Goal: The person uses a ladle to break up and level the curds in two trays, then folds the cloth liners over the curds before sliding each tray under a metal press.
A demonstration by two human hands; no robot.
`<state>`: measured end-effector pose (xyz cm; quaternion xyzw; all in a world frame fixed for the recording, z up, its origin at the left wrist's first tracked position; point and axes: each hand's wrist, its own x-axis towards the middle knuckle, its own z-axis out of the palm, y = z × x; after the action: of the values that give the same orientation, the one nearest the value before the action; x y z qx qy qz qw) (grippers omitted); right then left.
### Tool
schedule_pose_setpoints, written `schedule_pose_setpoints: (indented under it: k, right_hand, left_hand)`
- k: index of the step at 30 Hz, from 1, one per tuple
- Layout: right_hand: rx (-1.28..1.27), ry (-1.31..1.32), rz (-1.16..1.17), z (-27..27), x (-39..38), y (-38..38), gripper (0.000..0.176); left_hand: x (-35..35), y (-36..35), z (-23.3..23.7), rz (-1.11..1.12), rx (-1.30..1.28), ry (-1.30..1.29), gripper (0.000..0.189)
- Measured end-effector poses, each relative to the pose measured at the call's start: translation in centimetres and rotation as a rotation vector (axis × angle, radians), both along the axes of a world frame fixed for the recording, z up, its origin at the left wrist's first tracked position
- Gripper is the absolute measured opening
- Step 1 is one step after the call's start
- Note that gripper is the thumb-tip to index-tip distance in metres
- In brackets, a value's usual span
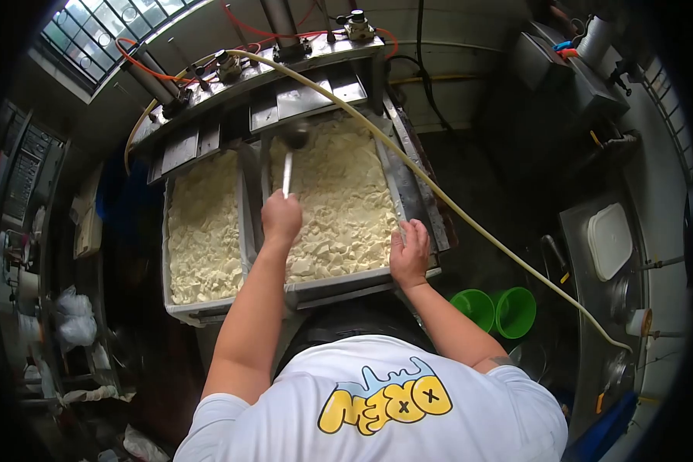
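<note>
My left hand is closed around the pale handle of a ladle. The ladle's dark round bowl is smeared by motion over the far part of the right-hand tray. Pale, crumbly curd fills that tray, smoother at the far end and in broken chunks near me. My right hand lies on the tray's right rim near the front corner, fingers stretched forward and the thumb toward the curd. Beside it on the left, a second tray with a pale lining holds more of the same curd.
Behind the trays stands a metal press frame with upright cylinders and orange tubes. A yellowish hose crosses above the tray's right side. Two green buckets stand at right, near a metal counter with a white lid. Shelves line the left.
</note>
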<state>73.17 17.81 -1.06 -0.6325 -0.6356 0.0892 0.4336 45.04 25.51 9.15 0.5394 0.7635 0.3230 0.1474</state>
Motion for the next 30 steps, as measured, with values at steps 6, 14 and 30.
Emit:
schedule_pose_setpoints:
  k: [6, 14, 30]
  right_hand:
    - [-0.007, 0.002, 0.017, 0.0, 0.0, -0.1, 0.035]
    - [-0.021, 0.058, 0.023, -0.1, 0.0, 0.0, 0.037]
    - [-0.009, 0.2, 0.303, 9.8, -15.8, -6.6, 0.031]
  left_hand:
    - [-0.2, -5.6, 1.1, -0.152, -0.151, -0.36, 0.027]
    - [-2.2, -15.3, 1.9, -0.179, -0.198, -0.292, 0.022]
    - [-28.1, -30.9, 2.1, 0.164, -0.171, -0.018, 0.032]
